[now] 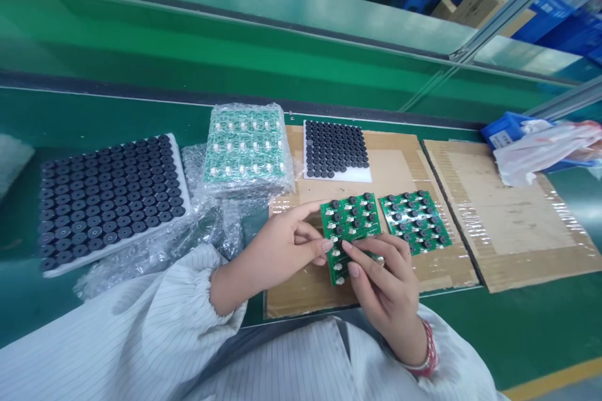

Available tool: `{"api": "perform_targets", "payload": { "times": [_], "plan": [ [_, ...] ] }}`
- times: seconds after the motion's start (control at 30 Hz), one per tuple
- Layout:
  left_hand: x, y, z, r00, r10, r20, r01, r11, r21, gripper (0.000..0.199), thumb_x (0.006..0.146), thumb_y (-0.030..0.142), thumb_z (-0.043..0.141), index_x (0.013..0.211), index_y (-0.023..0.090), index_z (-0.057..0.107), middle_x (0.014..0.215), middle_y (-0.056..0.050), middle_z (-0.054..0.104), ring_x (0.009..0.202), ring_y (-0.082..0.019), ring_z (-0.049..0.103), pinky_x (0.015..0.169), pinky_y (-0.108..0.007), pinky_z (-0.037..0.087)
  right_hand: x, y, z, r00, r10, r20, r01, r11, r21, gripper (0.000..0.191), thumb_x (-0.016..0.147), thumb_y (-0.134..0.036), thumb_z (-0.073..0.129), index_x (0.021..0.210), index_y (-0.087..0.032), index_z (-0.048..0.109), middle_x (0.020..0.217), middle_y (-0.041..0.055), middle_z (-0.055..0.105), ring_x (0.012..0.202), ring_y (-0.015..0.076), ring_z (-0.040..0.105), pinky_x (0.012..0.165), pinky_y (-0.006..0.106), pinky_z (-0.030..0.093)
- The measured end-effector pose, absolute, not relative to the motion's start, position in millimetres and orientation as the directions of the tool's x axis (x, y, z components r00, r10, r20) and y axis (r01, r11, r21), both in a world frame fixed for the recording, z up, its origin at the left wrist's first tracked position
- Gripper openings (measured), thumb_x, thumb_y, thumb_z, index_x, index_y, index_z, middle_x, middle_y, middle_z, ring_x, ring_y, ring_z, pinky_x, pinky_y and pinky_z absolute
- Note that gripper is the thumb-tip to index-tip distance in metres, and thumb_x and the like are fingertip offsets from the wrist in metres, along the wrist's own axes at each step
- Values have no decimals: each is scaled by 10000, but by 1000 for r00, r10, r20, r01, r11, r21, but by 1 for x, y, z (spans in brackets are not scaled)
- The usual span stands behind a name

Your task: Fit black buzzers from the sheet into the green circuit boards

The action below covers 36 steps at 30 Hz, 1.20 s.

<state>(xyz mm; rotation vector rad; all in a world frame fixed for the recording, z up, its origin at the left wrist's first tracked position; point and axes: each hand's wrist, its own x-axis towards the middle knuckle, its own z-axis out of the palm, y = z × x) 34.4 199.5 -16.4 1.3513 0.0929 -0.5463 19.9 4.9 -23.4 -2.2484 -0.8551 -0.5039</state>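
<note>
Both my left hand (277,250) and my right hand (383,282) grip a green circuit board panel (348,225) above a cardboard sheet (395,169). Round black components stand in rows on the panel, and my fingers hide its lower part. To the right, a second populated green panel (414,222) lies flat on the cardboard. Beyond my hands sits a white tray of black discs (335,149). Further left are a plastic-wrapped stack of green boards (245,144) and a larger white tray of black discs (110,200), resting on bubble wrap (207,229).
A second cardboard sheet (498,213) lies on the green conveyor belt (141,100) to the right. Beyond it are a blue box (503,128) and a white plastic bag (545,150). Metal rails run along the far side, with blue crates and cartons behind.
</note>
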Motion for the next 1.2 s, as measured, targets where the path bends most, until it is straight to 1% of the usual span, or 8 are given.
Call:
{"api": "perform_targets", "payload": {
  "times": [0.1, 0.23, 0.4, 0.5, 0.57, 0.63, 1.03, 1.2],
  "plan": [
    [35, 198, -16, 856, -308, -416, 466, 109, 878, 696, 722, 242, 691, 1340, 175, 379, 653, 37, 647, 618, -120, 645, 637, -241, 503, 27, -3, -12, 704, 402, 585, 690, -580, -433, 273, 874, -103, 538, 1116, -198, 620, 921, 61, 598, 861, 224, 530, 768, 419, 433],
    [35, 198, -17, 844, -292, -450, 500, 127, 857, 668, 742, 255, 670, 1329, 152, 369, 655, 41, 626, 630, -129, 647, 667, -280, 518, 59, -19, 14, 689, 385, 614, 679, -640, -361, 176, 872, -116, 576, 988, -218, 661, 854, 38, 612, 780, 200, 558, 733, 381, 446],
    [36, 200, -20, 855, -278, -438, 482, 118, 868, 669, 742, 255, 668, 1320, 146, 349, 639, 63, 608, 612, -111, 634, 664, -270, 504, 123, -25, 31, 644, 553, 529, 729, -653, -205, 62, 854, -160, 625, 843, -182, 682, 809, 29, 626, 741, 197, 572, 677, 346, 445],
    [37, 200, -21, 858, -285, -427, 475, 123, 872, 629, 734, 248, 668, 1290, 163, 386, 625, 68, 602, 594, -111, 627, 643, -270, 504, 154, -10, 25, 692, 627, 358, 714, -667, -213, 73, 780, -116, 710, 785, -187, 694, 772, 8, 640, 736, 201, 584, 686, 336, 447],
    [37, 200, -22, 857, -288, -427, 474, 114, 873, 617, 730, 247, 667, 1282, 177, 399, 634, 63, 610, 596, -115, 630, 638, -273, 504, 165, 2, 17, 743, 630, 229, 669, -710, -220, 95, 757, -96, 735, 796, -177, 704, 780, 17, 651, 762, 212, 592, 709, 335, 451],
    [37, 201, -23, 854, -285, -435, 479, 106, 871, 628, 730, 252, 667, 1287, 175, 388, 649, 57, 616, 605, -118, 634, 640, -275, 503, 169, 11, 8, 766, 621, 169, 643, -734, -218, 116, 755, -80, 734, 826, -169, 709, 805, 30, 657, 777, 215, 598, 718, 330, 456],
    [36, 199, -21, 849, -309, -429, 482, 120, 868, 620, 718, 215, 668, 1276, 173, 400, 622, 63, 610, 593, -112, 627, 626, -257, 480, 170, 15, -9, 770, 600, 218, 637, -705, -310, 137, 770, -85, 724, 888, -138, 677, 834, 42, 660, 766, 203, 608, 702, 300, 462],
    [36, 199, -25, 859, -286, -425, 476, 140, 868, 624, 721, 245, 668, 1274, 170, 390, 631, 68, 603, 584, -113, 626, 626, -269, 496, 166, 21, -10, 786, 575, 227, 618, -721, -313, 75, 776, -81, 707, 820, -135, 679, 787, 43, 663, 745, 204, 607, 691, 294, 454]
  ]
}}
